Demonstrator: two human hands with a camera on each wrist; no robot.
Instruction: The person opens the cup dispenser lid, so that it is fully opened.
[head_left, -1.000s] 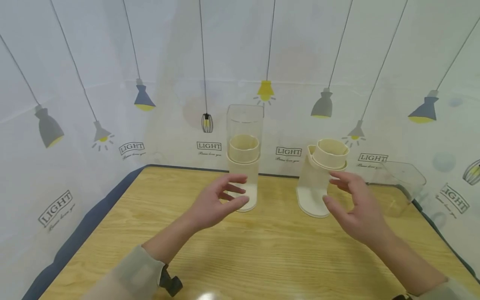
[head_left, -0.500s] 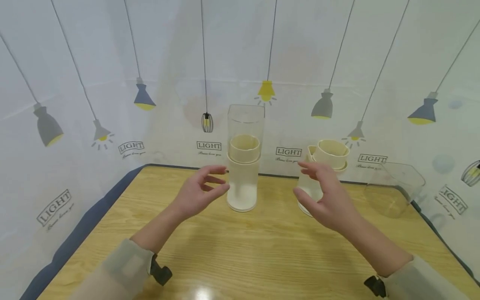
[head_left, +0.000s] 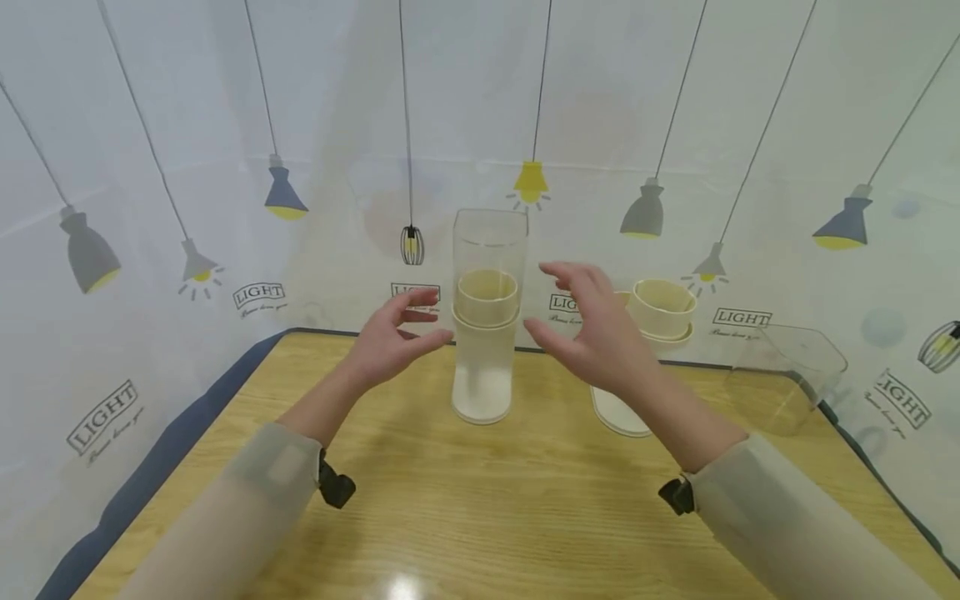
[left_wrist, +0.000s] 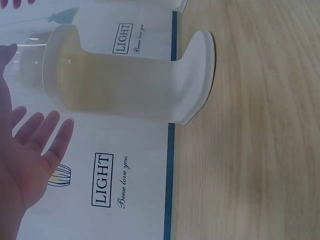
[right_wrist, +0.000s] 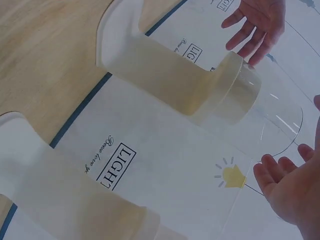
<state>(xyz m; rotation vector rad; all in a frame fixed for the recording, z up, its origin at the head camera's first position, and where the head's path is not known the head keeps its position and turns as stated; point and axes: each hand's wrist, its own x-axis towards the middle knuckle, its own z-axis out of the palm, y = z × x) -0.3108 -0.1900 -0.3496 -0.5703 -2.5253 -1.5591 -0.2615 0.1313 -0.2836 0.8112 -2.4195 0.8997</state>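
Two hands on either side of a pale stand topped by a clear container, at the back of a wooden table.
From the left: the left hand (head_left: 386, 346) holds nothing, its thumb and fingers apart and just beside the stand; whether they touch it I cannot tell. Next comes the cream stand (head_left: 483, 371), upright near the table's (head_left: 480, 500) back edge, with the clear container (head_left: 491, 237) rising upright from its top. Then the right hand (head_left: 588, 329) — likewise holding nothing, thumb and fingers apart, near the container's other side. Partly behind that hand is a second cream stand (head_left: 663, 312), and at the far right — near the table's back corner — a second clear container (head_left: 787, 383).
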